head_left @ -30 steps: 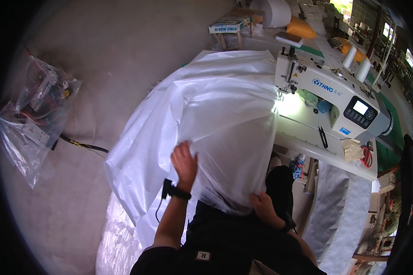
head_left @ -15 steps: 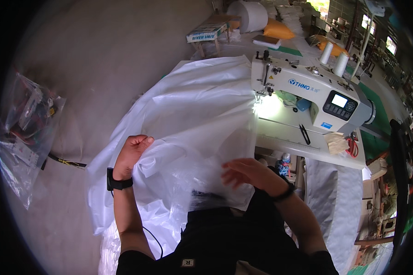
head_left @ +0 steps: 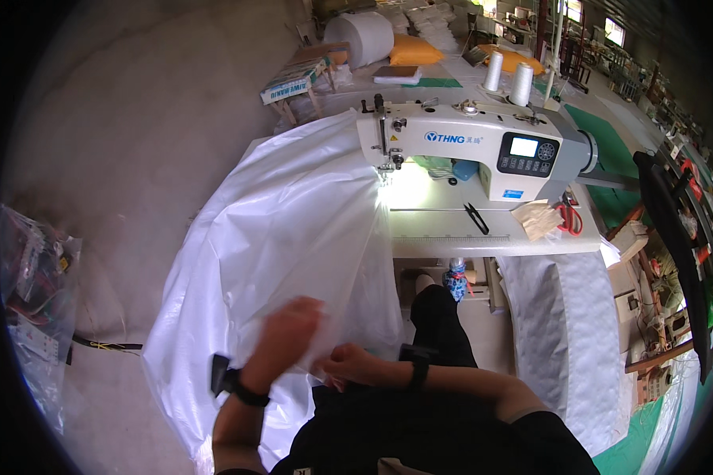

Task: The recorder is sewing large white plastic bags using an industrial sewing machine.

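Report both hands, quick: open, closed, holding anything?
Left hand: blurred, over the white sheet; grip cannot be told.
Right hand: partly curled at the sheet; hold cannot be told.

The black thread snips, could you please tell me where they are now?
In the head view, right of centre, the black snips lie on the white machine table, left of the tan scrap and right of the white sheet.

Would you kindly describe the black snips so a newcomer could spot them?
Find the white sewing machine, then the pale tabletop beneath it. On the tabletop's near part, just left of a tan scrap, lie the black snips. Slim and dark, they differ from the red-handled scissors right of the scrap.
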`<state>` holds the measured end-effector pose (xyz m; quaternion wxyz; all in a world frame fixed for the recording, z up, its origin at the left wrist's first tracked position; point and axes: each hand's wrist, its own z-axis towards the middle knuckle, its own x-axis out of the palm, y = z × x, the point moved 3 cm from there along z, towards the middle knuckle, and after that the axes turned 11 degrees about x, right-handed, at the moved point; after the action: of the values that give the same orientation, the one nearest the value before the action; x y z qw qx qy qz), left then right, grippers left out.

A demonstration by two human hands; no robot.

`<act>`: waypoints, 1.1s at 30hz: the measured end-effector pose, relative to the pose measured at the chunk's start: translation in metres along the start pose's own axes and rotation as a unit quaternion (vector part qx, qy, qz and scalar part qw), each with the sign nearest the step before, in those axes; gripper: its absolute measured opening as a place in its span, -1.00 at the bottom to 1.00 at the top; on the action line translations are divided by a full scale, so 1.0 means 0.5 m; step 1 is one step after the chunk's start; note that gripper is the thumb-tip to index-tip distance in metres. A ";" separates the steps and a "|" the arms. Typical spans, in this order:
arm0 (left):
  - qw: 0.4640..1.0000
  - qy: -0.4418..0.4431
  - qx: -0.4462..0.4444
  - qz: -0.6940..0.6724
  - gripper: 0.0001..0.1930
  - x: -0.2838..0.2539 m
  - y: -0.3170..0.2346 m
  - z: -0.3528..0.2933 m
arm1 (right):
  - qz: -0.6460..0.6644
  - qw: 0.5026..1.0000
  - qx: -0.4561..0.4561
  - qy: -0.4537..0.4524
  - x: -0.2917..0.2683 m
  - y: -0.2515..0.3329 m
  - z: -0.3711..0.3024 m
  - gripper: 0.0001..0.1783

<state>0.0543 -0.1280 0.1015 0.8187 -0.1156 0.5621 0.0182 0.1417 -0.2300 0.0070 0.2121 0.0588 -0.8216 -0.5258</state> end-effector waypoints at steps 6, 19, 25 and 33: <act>0.966 0.148 -0.145 -0.158 -0.78 0.213 -0.090 0.065 | -0.357 0.916 -0.132 -0.124 -0.052 -0.054 -0.129 -0.74; 0.963 -0.021 -0.214 -0.164 -0.85 0.264 -0.144 -0.085 | -0.344 0.790 0.099 -0.497 -0.199 -0.206 -0.102 -0.52; 0.956 -0.115 -0.182 -0.201 -0.84 0.242 -0.137 -0.101 | 0.030 0.960 0.194 -0.198 -0.111 -0.225 -0.138 -0.67; 0.850 -0.041 -0.262 -0.455 -0.79 0.240 -0.157 -0.083 | -0.334 0.939 -0.019 -0.081 0.013 -0.123 -0.145 -0.75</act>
<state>0.0729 -0.2250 -0.0105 0.6972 -0.5676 0.3866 -0.2053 0.1578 -0.3201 -0.0198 -0.0415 0.2829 -0.7588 -0.5852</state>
